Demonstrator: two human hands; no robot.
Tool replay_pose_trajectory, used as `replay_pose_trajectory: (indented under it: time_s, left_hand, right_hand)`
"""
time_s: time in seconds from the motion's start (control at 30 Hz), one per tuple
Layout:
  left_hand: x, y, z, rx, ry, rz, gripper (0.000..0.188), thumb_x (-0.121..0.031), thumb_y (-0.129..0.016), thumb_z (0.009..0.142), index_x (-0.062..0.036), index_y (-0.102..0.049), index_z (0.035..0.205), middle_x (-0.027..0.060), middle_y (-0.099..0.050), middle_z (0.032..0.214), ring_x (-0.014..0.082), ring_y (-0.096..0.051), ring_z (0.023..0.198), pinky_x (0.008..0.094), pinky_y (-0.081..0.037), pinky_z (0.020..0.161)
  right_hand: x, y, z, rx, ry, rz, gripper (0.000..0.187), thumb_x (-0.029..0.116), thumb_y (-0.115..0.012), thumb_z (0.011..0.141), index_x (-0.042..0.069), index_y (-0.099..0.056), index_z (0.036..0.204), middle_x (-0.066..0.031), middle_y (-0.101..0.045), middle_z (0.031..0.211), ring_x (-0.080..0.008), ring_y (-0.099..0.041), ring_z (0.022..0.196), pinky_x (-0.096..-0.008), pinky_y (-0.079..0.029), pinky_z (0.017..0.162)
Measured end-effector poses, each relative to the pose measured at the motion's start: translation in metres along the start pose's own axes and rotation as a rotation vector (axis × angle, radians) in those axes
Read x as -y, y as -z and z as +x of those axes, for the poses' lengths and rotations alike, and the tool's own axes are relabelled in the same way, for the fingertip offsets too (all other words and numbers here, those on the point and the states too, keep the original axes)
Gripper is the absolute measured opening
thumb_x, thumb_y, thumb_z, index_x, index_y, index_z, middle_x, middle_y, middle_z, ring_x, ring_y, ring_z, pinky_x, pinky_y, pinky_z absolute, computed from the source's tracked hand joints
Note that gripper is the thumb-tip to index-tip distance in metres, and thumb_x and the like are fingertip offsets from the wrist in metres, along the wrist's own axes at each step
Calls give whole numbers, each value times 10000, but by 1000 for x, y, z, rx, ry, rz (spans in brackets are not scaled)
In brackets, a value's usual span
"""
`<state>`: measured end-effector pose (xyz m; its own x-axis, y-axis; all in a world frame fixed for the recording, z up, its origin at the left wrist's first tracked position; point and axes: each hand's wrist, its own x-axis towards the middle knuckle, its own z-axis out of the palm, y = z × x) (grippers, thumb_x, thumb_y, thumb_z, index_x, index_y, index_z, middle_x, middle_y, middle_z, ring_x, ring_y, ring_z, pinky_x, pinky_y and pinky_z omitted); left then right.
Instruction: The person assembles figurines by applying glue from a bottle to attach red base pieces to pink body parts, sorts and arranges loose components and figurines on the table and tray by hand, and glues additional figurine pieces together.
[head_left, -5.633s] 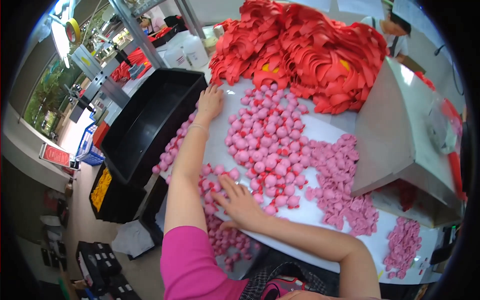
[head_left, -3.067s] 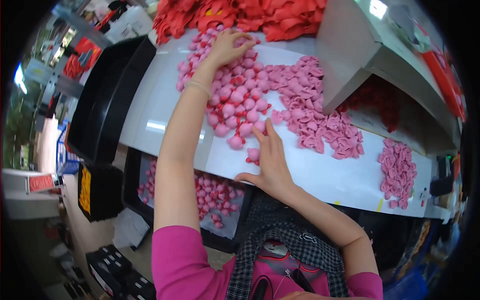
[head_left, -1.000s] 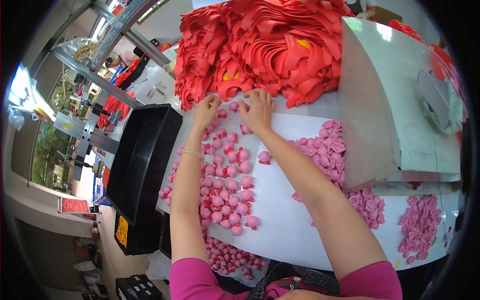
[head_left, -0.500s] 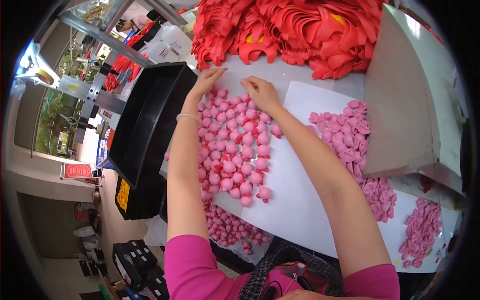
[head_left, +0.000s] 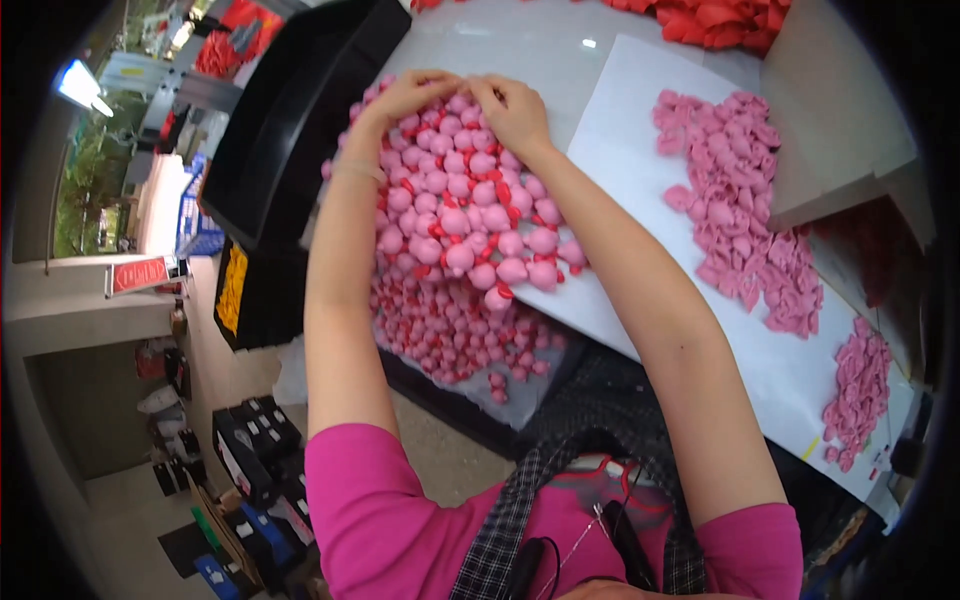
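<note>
A heap of small pink balls with red bits [head_left: 455, 215] lies at the near left edge of the white table, some of them at its brink. My left hand [head_left: 415, 92] curves round the far side of the heap, its fingers stretched toward the right. Close beside it, my right hand [head_left: 512, 112] touches the heap's far right side with bent fingers, partly hidden. The two hands nearly meet, and neither visibly grips a ball. Below the table edge, a lined container [head_left: 520, 400] holds many more of the same pink and red balls.
Flat pink soft pieces [head_left: 735, 200] lie piled on the white sheet at right, with a smaller pile [head_left: 858, 390] nearer me. A black bin [head_left: 290, 130] stands left of the heap. Red foam-like pieces [head_left: 720, 22] sit at the far edge, beside a grey panel [head_left: 850, 110].
My hands have closed in on the far side of the balls. The spread-out balls are now bunched toward the near edge above the container. The whole view has shifted.
</note>
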<state>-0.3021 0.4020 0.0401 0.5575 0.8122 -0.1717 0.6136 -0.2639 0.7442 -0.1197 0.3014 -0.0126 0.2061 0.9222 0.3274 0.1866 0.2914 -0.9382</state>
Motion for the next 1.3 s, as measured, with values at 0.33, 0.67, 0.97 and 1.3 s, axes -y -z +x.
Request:
replay_pose_trajectory:
  time_s: [0.33, 0.67, 0.97, 1.3]
  left_hand:
    - [2, 5, -130, -32, -39, 102, 290, -244, -614, 978, 11, -683, 1099, 4, -670, 905, 67, -590, 860, 205, -483, 763]
    - [11, 32, -135, -327, -92, -15, 365, -311, -680, 948, -4, -668, 1144, 49, -688, 1022, 116, -622, 970, 246, -480, 886]
    - [47, -2, -38, -676, 91, 1281, 283, -309, -590, 894, -129, -647, 1106, 110, -577, 1101, 352, -587, 1023, 569, -500, 817]
    - [34, -40, -165, -495, 553, 1244, 433, -353, -507, 904, -56, -643, 1188, 202, -551, 1269, 453, -568, 1084, 540, -508, 900]
  right_hand:
    - [48, -50, -92, 6, 62, 24, 368, 381, -580, 946, 61, -740, 861, -139, -693, 757, -268, -652, 706, -375, -499, 654]
    - [82, -58, -130, 199, 17, 288, 300, 274, -612, 957, 16, -694, 826, -119, -710, 724, -193, -675, 651, -320, -499, 642]
    - [46, -47, -100, 113, 56, 78, 305, 229, -628, 951, -12, -649, 765, -116, -682, 630, -182, -672, 553, -303, -497, 547]
    - [41, -35, -106, 154, 88, 52, 308, 241, -627, 947, -12, -661, 774, -106, -671, 613, -180, -655, 536, -303, -495, 555]
